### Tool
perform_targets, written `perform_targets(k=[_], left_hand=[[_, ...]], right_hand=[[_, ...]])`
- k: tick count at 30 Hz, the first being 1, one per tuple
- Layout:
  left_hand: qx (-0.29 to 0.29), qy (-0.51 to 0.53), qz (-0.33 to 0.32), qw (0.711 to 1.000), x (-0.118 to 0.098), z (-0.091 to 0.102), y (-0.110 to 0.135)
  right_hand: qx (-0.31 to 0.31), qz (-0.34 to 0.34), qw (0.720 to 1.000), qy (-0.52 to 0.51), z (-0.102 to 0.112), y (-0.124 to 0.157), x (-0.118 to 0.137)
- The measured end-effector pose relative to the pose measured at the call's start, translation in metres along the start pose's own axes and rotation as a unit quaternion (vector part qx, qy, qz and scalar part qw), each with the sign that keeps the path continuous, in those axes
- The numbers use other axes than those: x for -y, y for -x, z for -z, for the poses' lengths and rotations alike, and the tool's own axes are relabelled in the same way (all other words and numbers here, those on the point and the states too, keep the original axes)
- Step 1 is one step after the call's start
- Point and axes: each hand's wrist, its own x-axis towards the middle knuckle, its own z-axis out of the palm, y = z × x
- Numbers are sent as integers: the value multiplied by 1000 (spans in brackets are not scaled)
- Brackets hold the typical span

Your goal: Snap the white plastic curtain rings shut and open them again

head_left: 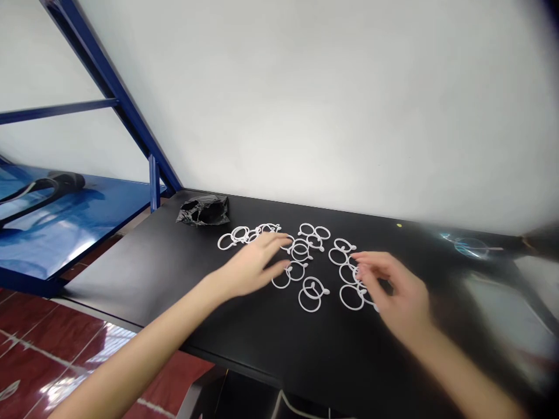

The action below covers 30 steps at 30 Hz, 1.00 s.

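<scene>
Several white plastic rings (310,301), each with a small eyelet tab, lie scattered in loose clusters on the black tabletop (271,337); some overlap. My left hand (251,265) reaches over the left and middle rings, fingers stretched out and thumb apart, with nothing held. It hides part of the rings behind it. Over the right cluster, my right hand (399,291) has its thumb and index finger drawn close together beside a white ring (350,297). Whether a ring is between those fingertips is not clear.
A crumpled black plastic bag (203,210) lies at the back left. On the right are a clear round object (471,248) and a blurred pale sheet (506,314). A white wall (332,105) stands behind. A blue frame (117,99) and blue table (39,227) are left.
</scene>
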Motion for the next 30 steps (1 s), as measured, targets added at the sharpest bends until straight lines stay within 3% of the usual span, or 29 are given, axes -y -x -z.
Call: perform_targets(k=[2,4,8,11,14,20,24,27,30], left_hand=[[32,-15,-52,998,-12,-26,5],[63,-22,-65,996,-18,-48,7],[93,15,-85,992,-20,-69,0],[74,57,-95,991,-17,-64,-13],[62,54,-76,994,-8,-46,-28],[183,53,-42,981,2,-19,-32],[151,57,-11,987,-6,-23,-25],[172,42,-7,984,-9,-30,-22],[155,18,8,988,-8,-38,-21]], right_hand=[[50,126,988,72,-6,2,-1],[146,197,960,134,-14,4,-3],[267,218,913,220,-28,4,-7],[284,201,906,241,-33,-3,-12],[287,168,913,237,-31,-14,-16],[284,128,932,186,-26,-25,-21],[265,154,936,173,-19,-21,-18],[315,167,912,205,-14,-13,-13],[323,205,887,259,-15,-7,-8]])
